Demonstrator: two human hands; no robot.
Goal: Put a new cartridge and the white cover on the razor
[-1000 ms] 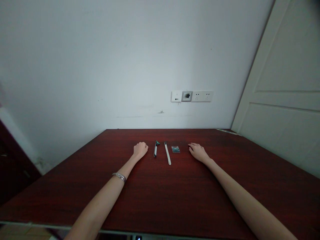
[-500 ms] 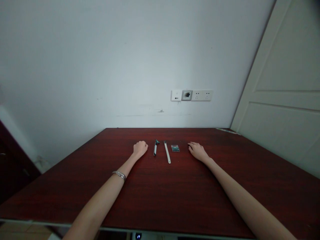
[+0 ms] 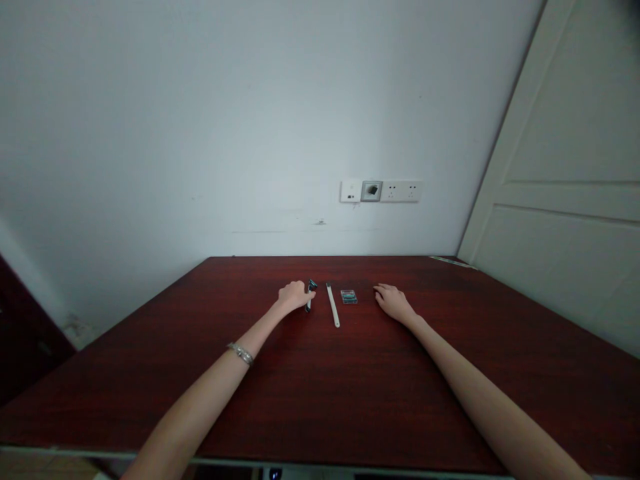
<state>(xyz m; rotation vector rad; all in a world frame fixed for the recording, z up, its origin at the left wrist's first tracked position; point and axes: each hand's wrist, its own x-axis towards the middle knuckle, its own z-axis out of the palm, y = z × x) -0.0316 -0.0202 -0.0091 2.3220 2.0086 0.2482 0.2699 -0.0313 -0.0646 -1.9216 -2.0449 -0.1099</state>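
My left hand is closed around the handle of a razor, thumb across it; the dark razor head points away from me, and the fingers behind the handle are partly hidden. To the right of it lies a slim white stick with a dark tip, which looks like a brush. Beside that sits a small clear plastic case with teal and dark contents, perhaps a blade cartridge. My right hand rests palm down on the table, right of the case, fingers stretched out and holding nothing.
The dark red wooden table reaches back to a white wall with a row of sockets. A pale panelled door stands along the right side. A thin strip lies at the table's back right corner.
My left hand has moved right from beside the razor and closed on its handle. My right hand has stayed in place. The view has shifted slightly.
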